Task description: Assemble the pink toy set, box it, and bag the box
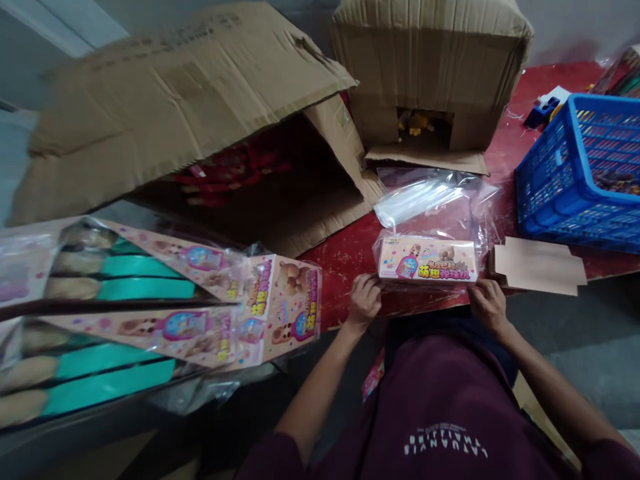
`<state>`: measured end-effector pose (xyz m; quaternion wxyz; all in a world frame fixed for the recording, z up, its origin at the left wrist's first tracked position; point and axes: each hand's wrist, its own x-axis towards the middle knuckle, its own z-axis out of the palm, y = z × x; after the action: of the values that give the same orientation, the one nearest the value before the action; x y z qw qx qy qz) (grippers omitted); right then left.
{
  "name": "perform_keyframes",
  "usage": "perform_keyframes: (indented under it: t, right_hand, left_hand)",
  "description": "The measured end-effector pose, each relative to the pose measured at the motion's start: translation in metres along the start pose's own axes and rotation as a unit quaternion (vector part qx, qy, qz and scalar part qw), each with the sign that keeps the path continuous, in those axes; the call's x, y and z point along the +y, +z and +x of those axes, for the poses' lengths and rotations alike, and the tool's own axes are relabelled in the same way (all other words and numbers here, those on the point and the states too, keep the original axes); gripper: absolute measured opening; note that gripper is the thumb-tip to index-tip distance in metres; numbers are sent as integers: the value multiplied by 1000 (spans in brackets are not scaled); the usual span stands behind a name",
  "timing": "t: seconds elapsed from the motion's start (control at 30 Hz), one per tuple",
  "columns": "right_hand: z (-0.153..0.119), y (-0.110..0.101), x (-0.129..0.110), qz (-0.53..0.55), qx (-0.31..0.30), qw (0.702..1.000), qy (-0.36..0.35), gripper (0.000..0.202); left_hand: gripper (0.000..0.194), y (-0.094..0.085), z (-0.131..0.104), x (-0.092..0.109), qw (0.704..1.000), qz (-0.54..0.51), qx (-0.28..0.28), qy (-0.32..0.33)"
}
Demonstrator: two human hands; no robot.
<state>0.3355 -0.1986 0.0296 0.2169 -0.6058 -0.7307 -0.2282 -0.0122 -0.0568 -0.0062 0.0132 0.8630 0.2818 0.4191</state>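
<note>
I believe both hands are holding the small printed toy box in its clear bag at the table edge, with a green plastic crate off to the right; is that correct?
Not quite: the head view shows the plastic crate is blue, not green. The rest holds: the left hand and right hand hold the small printed toy box in its clear bag at the red table's edge.

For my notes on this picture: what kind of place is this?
Probably a small packing workshop or stockroom: open cardboard cartons, stacked printed toy boxes, a blue plastic crate, and hands bagging one toy box.

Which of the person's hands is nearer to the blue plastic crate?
The right hand: it grips the bagged toy box's right end, below-left of the blue crate. The left hand holds the far end.
</note>
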Motion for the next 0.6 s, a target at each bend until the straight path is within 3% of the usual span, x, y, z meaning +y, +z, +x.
perform_keyframes:
  t: [0.1,0.2,0.3,0.4,0.5,0.6]
  right_hand:
    - [-11,22,3,1,-52,998,36,12]
    - [-23,43,0,27,-114,987,111,21]
    - [-34,58,-5,78,-200,956,201,31]
    - [-35,61,-6,134,-278,911,274,32]
    - [-24,48,0,176,-279,875,355,36]
    - [-5,29,5,186,-204,867,415,63]
  left_hand:
    - [16,19,-8,-12,1000,13,-9,6]
    - [18,39,-18,-20,999,32,-30,-17]
    - [24,54,-33,-22,994,34,-78,-67]
    - [21,62,-45,-21,981,-6,-119,-156]
    - [24,59,-35,-16,949,-81,-80,-293]
    - [47,49,-1,-3,889,-205,23,-409]
